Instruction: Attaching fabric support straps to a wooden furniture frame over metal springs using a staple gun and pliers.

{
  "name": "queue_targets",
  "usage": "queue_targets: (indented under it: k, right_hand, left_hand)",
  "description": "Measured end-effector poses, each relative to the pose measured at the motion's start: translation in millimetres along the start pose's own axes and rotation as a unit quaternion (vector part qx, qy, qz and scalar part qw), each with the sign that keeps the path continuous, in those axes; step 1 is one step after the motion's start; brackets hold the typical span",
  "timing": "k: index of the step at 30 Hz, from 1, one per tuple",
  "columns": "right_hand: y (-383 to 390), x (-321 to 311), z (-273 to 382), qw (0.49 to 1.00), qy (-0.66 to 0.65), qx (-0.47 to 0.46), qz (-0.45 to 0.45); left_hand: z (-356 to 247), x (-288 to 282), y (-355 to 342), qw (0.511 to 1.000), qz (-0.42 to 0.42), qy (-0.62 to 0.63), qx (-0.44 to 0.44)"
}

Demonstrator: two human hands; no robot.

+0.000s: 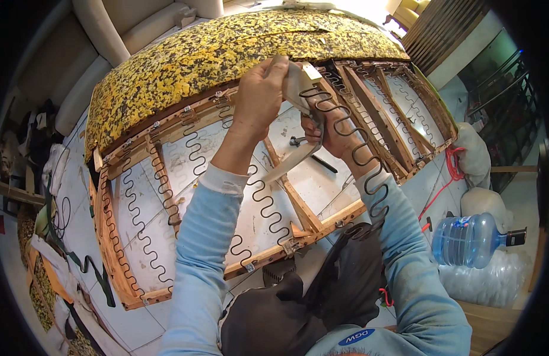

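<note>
- Left fingers point(278, 66) pinch a flat, pale strip point(293, 89)
- Right fingers point(311, 126) curl around it
- Wavy metal spring point(363, 164) across right forearm
- Mottled yellow foam point(227, 56), wooden frame point(322, 230)

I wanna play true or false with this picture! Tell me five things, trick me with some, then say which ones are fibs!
1. The left hand holds a pale strip. True.
2. The big bottle is standing upright. False: the bottle lies on its side.
3. The speckled padding is yellow and dark. True.
4. The frame is filled with perfectly straight springs. False: the springs are wavy, snaking back and forth.
5. The sleeves are bright red. False: the sleeves are light blue.
</note>
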State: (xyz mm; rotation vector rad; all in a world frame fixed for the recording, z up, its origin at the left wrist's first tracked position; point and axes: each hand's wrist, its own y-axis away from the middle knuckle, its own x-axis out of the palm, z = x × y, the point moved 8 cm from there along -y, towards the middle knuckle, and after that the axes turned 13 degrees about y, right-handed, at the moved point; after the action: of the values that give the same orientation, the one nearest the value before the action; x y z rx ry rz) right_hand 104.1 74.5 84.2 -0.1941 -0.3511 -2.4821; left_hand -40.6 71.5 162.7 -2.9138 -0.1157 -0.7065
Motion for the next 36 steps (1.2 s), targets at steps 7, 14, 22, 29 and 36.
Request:
queue_targets:
  k: [7, 14, 22, 29, 36]
  right_hand:
    - [-56.3, -72.1, 41.1, 0.984, 0.045, -0.095, -0.145]
    - [-74.7, -15.0, 120.6, 0.419, 0.804, -0.421, -0.015]
    - [-149.3, 4.4, 133.2, 0.062, 0.909, -0.406, 0.076]
    - [-224.3, -2.9, 112.5, 0.169, 0.941, -0.256, 0.144]
    - [-275.1, -13.8, 93.5, 0.209, 0.911, -0.338, 0.110]
  left_hand:
    - [-0.7, 12.1, -62.1, 0.998, -0.003, 0.020, 0.053]
    - [23.7, -12.2, -112.6, 0.999, 0.003, -0.004, -0.039]
    - [75.5, -50.6, -166.4, 0.994, -0.057, 0.005, -0.095]
    - [135.4, -83.6, -219.3, 0.983, -0.056, 0.090, -0.151]
    - [160.6, -87.8, -200.7, 0.952, 0.149, -0.088, -0.251]
